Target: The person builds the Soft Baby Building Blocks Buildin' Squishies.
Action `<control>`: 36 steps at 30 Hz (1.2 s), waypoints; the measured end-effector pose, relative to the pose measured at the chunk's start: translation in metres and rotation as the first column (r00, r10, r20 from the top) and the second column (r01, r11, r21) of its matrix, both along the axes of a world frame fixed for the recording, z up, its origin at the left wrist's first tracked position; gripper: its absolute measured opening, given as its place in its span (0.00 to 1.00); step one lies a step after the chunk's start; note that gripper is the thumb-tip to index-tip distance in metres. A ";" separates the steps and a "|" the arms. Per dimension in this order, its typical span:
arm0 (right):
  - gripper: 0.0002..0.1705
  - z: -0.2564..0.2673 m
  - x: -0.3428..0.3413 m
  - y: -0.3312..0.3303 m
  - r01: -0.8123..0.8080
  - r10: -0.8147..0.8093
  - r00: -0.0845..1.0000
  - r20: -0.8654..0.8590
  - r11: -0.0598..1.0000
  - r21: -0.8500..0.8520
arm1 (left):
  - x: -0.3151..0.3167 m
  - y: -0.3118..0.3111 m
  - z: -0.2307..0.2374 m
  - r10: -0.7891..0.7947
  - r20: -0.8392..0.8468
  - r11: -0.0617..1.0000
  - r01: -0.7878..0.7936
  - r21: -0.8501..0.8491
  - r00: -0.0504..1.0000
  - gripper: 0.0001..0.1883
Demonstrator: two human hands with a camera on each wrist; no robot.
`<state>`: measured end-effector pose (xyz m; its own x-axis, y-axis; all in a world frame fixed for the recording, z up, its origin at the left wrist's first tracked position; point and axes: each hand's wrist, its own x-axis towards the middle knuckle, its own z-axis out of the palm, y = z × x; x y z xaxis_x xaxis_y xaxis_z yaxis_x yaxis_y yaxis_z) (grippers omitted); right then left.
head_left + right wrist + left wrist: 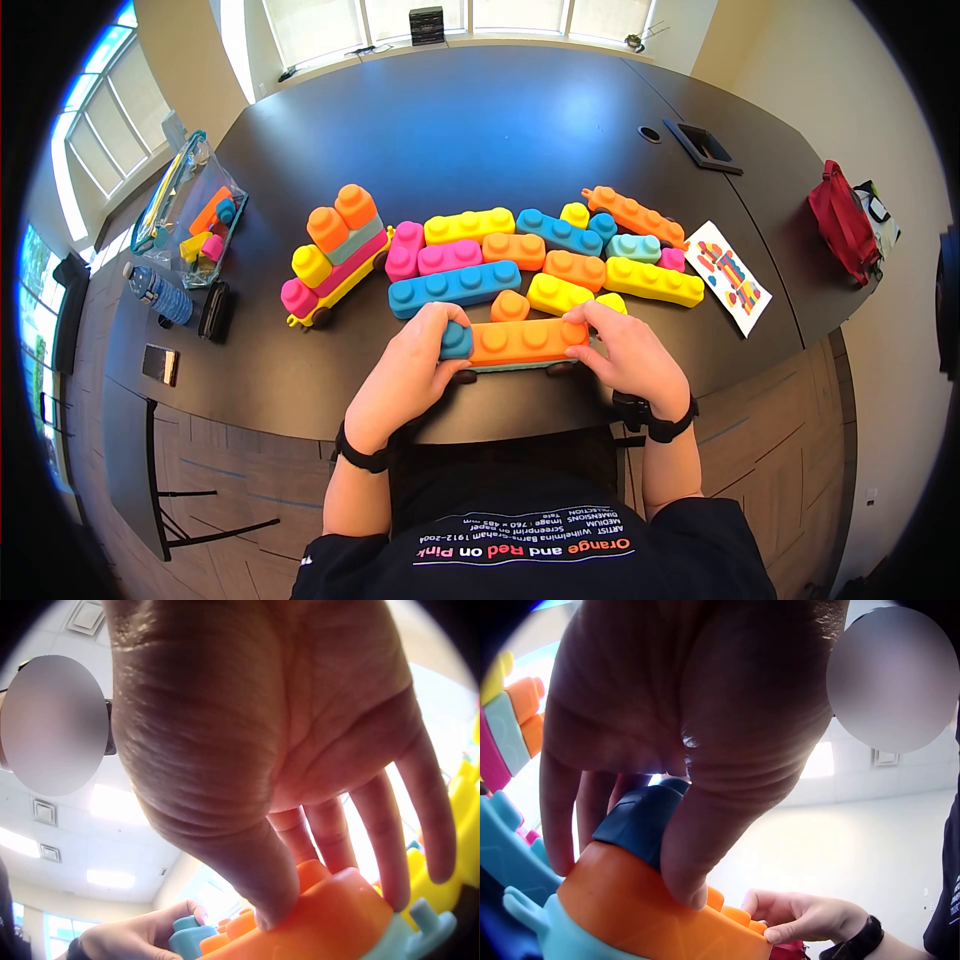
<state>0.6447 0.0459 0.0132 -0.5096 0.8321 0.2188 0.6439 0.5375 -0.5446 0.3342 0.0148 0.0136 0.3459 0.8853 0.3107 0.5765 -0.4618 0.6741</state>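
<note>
A long orange block (515, 343) lies on a light teal wheeled base near the table's front edge, in the head view. At its left end the left hand (425, 350) pinches a small dark blue block (457, 341) between thumb and fingers. The right hand (632, 350) grips the orange block's right end, thumb in front and fingers behind. In the left wrist view the blue block (641, 821) sits on the end of the orange block (630, 900), with the left thumb against both. In the right wrist view the right thumb rests on the orange block (322, 922).
Behind the hands lie several blocks, including a long blue one (455, 289) and a yellow one (655, 282). A block-loaded yellow wheeled base (350, 282) is on the left, beyond it a clear bag (190, 230) and a bottle (158, 292). A picture card (728, 278) lies right.
</note>
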 end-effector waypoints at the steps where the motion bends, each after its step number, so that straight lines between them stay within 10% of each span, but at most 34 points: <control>1: 0.18 -0.001 0.000 0.000 0.000 0.000 1.000 0.000 1.000 0.000 | 0.000 0.000 0.000 0.000 -0.001 1.000 0.000 -0.003 1.000 0.24; 10: 0.16 0.067 0.002 0.033 -0.096 0.115 0.926 0.360 0.993 -0.069 | 0.001 0.000 0.002 -0.010 0.011 1.000 0.010 0.003 1.000 0.24; 13: 0.15 0.088 -0.022 0.075 -0.156 0.093 0.946 0.310 0.970 0.185 | 0.001 -0.001 0.002 -0.003 0.009 1.000 0.003 -0.005 1.000 0.24; 27: 0.21 0.011 -0.093 0.224 -0.233 0.214 0.824 0.524 0.972 -0.032 | -0.001 -0.002 0.004 0.004 0.016 0.999 -0.003 -0.041 1.000 0.25; 32: 0.19 0.025 -0.084 0.206 -0.170 0.131 0.963 0.235 0.973 0.155 | -0.002 -0.002 0.003 0.000 0.018 1.000 0.000 -0.020 1.000 0.25; 36: 0.15 0.059 -0.059 0.156 -0.093 0.092 0.994 -0.058 0.996 -0.005 | -0.002 -0.001 0.002 0.004 0.010 1.000 -0.004 0.009 1.000 0.24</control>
